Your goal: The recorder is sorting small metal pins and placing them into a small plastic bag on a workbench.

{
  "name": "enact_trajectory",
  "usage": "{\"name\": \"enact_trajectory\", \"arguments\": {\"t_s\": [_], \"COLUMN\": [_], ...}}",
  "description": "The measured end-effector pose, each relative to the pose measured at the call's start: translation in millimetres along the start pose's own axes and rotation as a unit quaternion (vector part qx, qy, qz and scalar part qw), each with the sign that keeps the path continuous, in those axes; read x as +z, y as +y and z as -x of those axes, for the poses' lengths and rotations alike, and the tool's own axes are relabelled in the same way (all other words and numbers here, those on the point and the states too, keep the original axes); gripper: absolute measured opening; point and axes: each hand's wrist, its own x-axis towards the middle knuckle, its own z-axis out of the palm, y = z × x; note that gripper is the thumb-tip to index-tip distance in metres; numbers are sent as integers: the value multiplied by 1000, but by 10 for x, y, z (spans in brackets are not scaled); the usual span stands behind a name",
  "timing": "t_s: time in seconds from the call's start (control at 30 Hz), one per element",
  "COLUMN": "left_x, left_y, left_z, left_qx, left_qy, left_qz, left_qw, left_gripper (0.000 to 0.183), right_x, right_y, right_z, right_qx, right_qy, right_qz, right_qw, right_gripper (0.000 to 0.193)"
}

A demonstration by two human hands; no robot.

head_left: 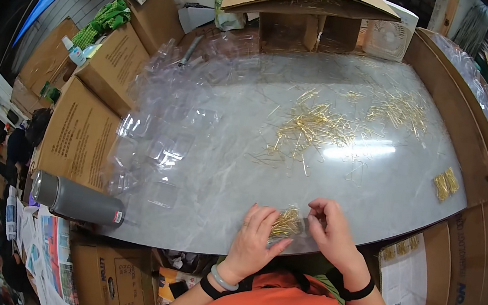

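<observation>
The left hand [256, 239] grips a clear container of golden wire pieces [287, 224] near the front edge of the grey table [222, 180]; the right hand [333, 232] — loosely curled — hovers just beside it (whether it pinches anything cannot be told). Beyond both lies a loose golden pile [319, 127].

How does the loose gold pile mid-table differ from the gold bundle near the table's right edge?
The loose pile spreads wide; the bundle is compact. The loose pile lies tangled in many directions, while the bundle sits closely packed. Both are gold-coloured and rest on the grey table.
</observation>
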Motion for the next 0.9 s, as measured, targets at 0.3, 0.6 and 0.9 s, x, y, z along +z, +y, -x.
{"name": "enact_trajectory", "arguments": {"t_s": [0.3,0.6,0.9], "left_x": [3,-5,6], "left_y": [-4,9,-34], "left_z": [17,50,59], "left_qx": [5,22,33], "left_qy": [-3,-2,-9], "left_qz": [-5,11,39], "left_qw": [1000,1000,999], "left_gripper": [63,72,79], "right_x": [254,316,160], "right_y": [-66,-96,-57], "right_z": [157,182,115], "right_qx": [-150,-71,-121], "right_qy": [72,164,104], "right_qz": [127,123,150], "right_qw": [978,976,976], "right_gripper": [39,40,35]}}
